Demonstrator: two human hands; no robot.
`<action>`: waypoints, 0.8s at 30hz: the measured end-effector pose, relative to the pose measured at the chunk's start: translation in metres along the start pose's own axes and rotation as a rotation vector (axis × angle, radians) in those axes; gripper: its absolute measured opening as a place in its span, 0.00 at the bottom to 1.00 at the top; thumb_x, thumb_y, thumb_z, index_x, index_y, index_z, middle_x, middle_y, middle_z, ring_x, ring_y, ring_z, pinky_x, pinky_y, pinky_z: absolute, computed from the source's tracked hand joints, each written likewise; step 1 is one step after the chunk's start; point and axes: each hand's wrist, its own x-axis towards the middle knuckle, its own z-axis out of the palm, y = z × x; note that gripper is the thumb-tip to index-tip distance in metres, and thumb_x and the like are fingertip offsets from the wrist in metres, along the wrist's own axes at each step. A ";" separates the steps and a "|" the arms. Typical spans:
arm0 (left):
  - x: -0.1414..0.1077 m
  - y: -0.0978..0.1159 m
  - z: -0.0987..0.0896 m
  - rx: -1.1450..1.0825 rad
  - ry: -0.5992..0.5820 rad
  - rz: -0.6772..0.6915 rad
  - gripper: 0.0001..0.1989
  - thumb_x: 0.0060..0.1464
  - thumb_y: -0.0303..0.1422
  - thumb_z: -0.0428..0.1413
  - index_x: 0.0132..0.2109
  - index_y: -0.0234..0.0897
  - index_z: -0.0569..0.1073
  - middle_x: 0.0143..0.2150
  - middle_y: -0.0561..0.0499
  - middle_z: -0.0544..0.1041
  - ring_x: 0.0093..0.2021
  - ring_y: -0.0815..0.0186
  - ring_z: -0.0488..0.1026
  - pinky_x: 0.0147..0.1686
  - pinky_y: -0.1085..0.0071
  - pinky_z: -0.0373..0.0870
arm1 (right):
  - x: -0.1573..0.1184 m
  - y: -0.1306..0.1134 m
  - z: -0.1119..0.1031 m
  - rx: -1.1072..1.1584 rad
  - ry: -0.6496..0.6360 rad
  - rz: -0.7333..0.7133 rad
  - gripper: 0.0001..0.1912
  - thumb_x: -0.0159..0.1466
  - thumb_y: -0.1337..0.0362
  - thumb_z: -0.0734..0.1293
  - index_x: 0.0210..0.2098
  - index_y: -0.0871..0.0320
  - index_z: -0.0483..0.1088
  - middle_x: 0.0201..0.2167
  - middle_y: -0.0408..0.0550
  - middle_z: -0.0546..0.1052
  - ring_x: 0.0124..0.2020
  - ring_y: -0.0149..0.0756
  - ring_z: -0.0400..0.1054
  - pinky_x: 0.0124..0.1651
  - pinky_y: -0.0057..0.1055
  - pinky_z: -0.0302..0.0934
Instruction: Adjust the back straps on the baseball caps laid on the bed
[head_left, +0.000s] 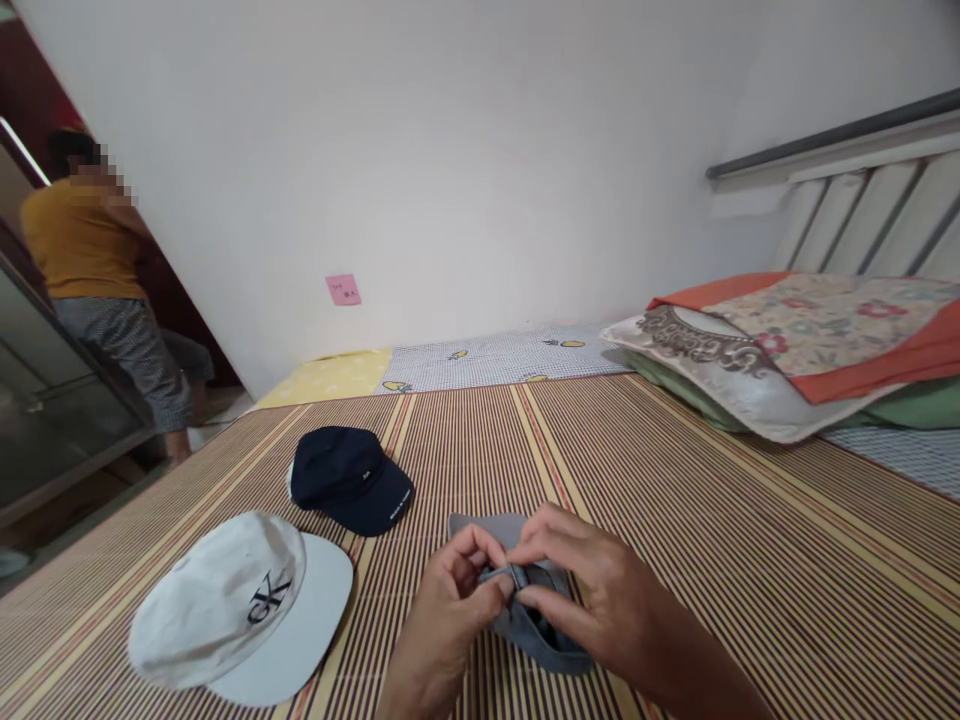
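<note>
A grey-blue cap [551, 650] rests on the striped bamboo mat [645, 520], its brim pointing away from me. My left hand [457, 610] pinches the cap's back strap between thumb and fingers. From the other side, my right hand [592, 580] grips the same strap close by a small buckle, and the fingertips of both hands nearly meet. Part of the cap is covered by my hands. To the left lies a white cap [217, 590] with dark letters on its front. Behind that one sits a navy cap [337, 470] with small white lettering on its brim.
Pillows [720, 390] with an orange-edged floral cover [847, 310] are stacked at the right, near a white radiator [870, 215]. A pink note [343, 290] is stuck to the white wall [480, 170]. At far left stands a person in a yellow top [86, 240].
</note>
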 end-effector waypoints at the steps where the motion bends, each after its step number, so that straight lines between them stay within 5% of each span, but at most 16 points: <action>1: 0.000 0.001 0.001 -0.030 0.003 -0.007 0.18 0.45 0.42 0.72 0.33 0.38 0.72 0.29 0.55 0.70 0.29 0.70 0.61 0.31 0.73 0.57 | -0.001 0.000 0.000 0.013 0.004 0.001 0.15 0.62 0.78 0.68 0.42 0.52 0.75 0.40 0.43 0.76 0.43 0.36 0.72 0.46 0.33 0.65; 12: -0.001 -0.001 0.007 -0.097 0.033 -0.001 0.17 0.46 0.41 0.72 0.31 0.36 0.75 0.27 0.54 0.72 0.28 0.70 0.64 0.31 0.72 0.58 | 0.001 -0.001 -0.006 0.211 -0.024 0.175 0.11 0.57 0.74 0.70 0.37 0.53 0.76 0.33 0.39 0.73 0.34 0.32 0.66 0.37 0.30 0.60; 24: 0.002 -0.001 0.014 -0.123 0.016 0.041 0.19 0.48 0.41 0.72 0.33 0.37 0.72 0.30 0.54 0.75 0.31 0.70 0.68 0.32 0.75 0.62 | -0.003 0.000 -0.009 0.200 -0.026 0.133 0.14 0.61 0.73 0.69 0.41 0.51 0.80 0.37 0.42 0.74 0.39 0.34 0.70 0.43 0.32 0.62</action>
